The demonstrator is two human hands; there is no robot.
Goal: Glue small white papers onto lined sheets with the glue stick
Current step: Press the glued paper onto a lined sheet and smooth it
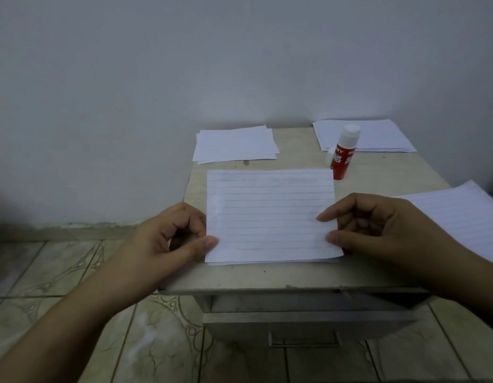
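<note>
Lined sheet (270,214), hands (168,239) (378,230) pinching edges

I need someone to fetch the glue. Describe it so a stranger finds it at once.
On the small beige table, look past the lined sheet's far right corner. There stands the red glue stick, upright with a white cap, the only coloured thing among white papers.

Head-height view, forward-down, near table (378,178)

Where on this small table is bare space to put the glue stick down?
Bare wood shows between the plain white stack and the glue stick, and right of it before the lined pile. The centre is crowded: both hands hold the lined sheet.
</note>
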